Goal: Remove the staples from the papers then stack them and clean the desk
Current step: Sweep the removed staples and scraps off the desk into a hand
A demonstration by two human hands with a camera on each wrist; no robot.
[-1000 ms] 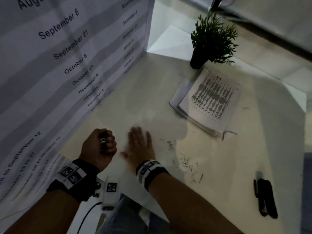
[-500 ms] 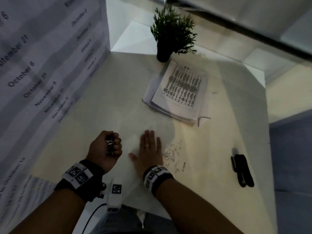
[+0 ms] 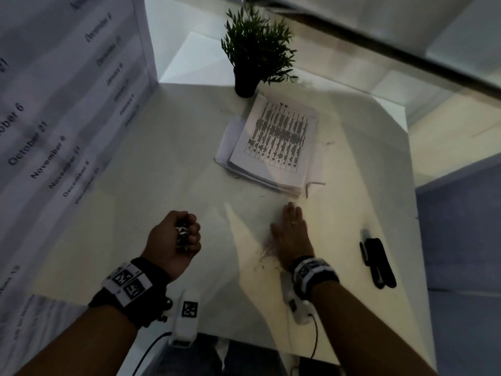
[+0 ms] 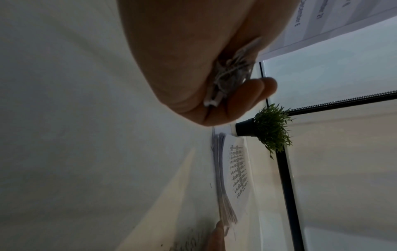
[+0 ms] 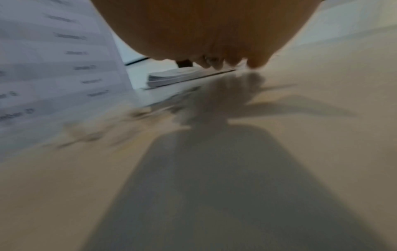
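Observation:
My left hand [image 3: 179,240] is curled into a fist around a bunch of pulled staples [image 3: 182,232], which show silver between palm and fingers in the left wrist view [image 4: 227,79]. My right hand [image 3: 292,229] lies flat on the white desk [image 3: 176,158] with straight fingers, just in front of the paper stack [image 3: 273,147]. Several loose staples [image 3: 267,252] lie by its left edge near the wrist; the right wrist view shows them only as a blur [image 5: 103,132]. The stack's top sheet carries a dark printed pattern.
A black stapler-like tool [image 3: 378,257] lies to the right of my right hand near the desk's right edge. A potted plant [image 3: 254,50] stands behind the stack. A tall calendar panel [image 3: 54,104] walls the left side.
My right hand has slid to the right across the desk, away from the left fist; the loose staples now lie at its left side. The left fist has stayed closed.

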